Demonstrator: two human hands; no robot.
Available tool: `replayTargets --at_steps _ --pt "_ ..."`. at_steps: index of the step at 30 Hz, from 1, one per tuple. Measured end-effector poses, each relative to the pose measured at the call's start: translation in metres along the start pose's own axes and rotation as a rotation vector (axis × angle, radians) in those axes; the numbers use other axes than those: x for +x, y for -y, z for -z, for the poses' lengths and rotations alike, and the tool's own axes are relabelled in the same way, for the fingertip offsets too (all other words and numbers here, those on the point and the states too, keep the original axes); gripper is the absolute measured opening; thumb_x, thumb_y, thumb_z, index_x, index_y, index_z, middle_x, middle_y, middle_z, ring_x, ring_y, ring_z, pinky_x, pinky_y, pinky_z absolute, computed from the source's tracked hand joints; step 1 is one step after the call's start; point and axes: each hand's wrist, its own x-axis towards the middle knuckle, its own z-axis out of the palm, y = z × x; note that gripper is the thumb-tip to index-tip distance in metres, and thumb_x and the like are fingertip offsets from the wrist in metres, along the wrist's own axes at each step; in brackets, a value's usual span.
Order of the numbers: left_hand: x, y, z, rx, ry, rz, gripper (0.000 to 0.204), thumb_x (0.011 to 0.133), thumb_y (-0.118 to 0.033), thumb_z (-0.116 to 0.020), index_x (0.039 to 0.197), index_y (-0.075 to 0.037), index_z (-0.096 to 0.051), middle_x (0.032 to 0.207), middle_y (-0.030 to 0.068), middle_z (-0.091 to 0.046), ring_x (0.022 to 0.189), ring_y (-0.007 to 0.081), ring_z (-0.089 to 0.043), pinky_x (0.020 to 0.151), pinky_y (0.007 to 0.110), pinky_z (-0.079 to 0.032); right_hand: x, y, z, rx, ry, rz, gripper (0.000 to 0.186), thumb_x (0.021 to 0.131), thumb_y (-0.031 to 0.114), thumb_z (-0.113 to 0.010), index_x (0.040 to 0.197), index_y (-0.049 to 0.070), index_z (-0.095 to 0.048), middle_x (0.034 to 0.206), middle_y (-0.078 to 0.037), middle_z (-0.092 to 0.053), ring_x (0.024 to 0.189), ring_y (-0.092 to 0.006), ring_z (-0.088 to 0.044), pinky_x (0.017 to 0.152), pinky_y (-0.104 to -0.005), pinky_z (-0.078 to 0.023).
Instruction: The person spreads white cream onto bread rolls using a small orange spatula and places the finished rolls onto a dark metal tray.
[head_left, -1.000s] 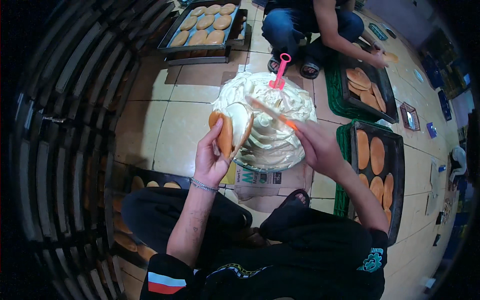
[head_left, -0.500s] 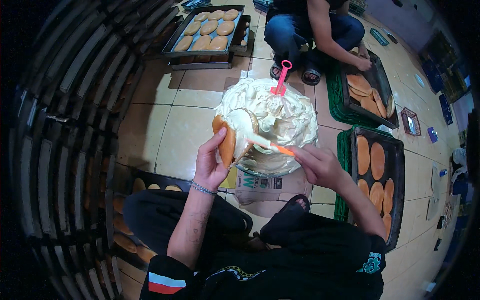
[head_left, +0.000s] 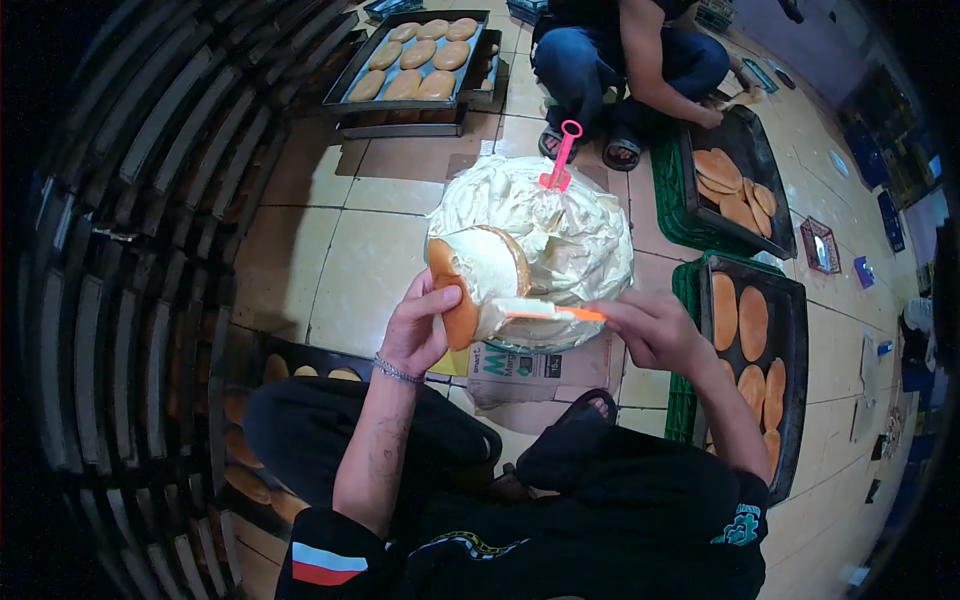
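My left hand (head_left: 418, 325) grips an opened oval bun (head_left: 453, 310), its inner face coated in white cream. My right hand (head_left: 645, 325) holds a spreading knife with an orange handle (head_left: 582, 314), its cream-covered blade (head_left: 525, 308) resting against the lower part of the bun's inside. Behind and beneath them stands a large bowl heaped with white cream (head_left: 575, 245), its rim mostly hidden, on flattened cardboard (head_left: 525, 385). A pink tool with a ring handle (head_left: 566, 145) sticks up from the cream.
Stacked trays of buns (head_left: 338, 103) stand at the back left. On the right, two bun trays (head_left: 795, 330) sit on green crates (head_left: 685, 205). A co-worker (head_left: 655, 75) crouches at the back, hands by the far tray. Slatted racks (head_left: 130, 330) fill the left, with another bun tray (head_left: 320, 355) beside them.
My right hand and the knife have moved down, the blade going from above the bun to its lower inside. My left hand has tilted the bun more open. The co-worker's hands have shifted.
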Motion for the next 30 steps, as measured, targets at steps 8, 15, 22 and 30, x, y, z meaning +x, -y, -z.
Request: replayTargets --at_steps 8,15,22,30 --pt "-0.003 0.012 0.018 -0.052 0.224 0.034 0.078 0.069 -0.002 -0.074 0.139 0.006 -0.039 0.130 0.0192 -0.057 0.121 0.0285 -0.058 0.107 0.042 -0.044 0.019 -0.003 0.004 0.146 -0.157 -0.095 0.018 0.089 0.001 -0.064 0.106 -0.005 -0.064 0.081 -0.017 -0.064 0.067 -0.0301 -0.064 0.060 -0.0357 -0.050" --pt "-0.006 0.037 0.047 -0.204 0.186 0.034 0.099 0.057 -0.015 -0.075 0.147 -0.005 -0.033 0.136 0.0221 -0.051 0.125 0.0402 -0.052 0.107 0.054 -0.043 0.005 0.021 -0.021 0.224 -0.183 -0.037 0.024 0.087 -0.002 -0.063 0.110 -0.004 -0.063 0.094 -0.020 -0.067 0.074 -0.0309 -0.067 0.064 -0.0355 -0.053" --pt "-0.007 0.030 0.031 -0.383 0.207 0.006 0.089 0.070 -0.003 -0.072 0.147 0.002 -0.027 0.140 0.0202 -0.049 0.128 0.0360 -0.052 0.110 0.052 -0.040 -0.005 0.023 -0.020 0.198 -0.180 0.051 0.030 0.085 -0.003 -0.062 0.114 0.000 -0.064 0.091 -0.016 -0.069 0.073 -0.0304 -0.068 0.062 -0.0364 -0.053" --pt "0.001 0.014 0.008 0.320 -0.050 -0.221 0.063 0.074 0.008 -0.077 0.130 0.002 -0.049 0.122 0.0099 -0.063 0.114 0.0187 -0.061 0.100 0.035 -0.049 -0.012 -0.031 0.023 -0.313 0.033 -0.422 0.014 0.087 0.015 -0.065 0.092 0.005 -0.072 0.077 -0.018 -0.067 0.069 -0.0357 -0.065 0.061 -0.0431 -0.051"
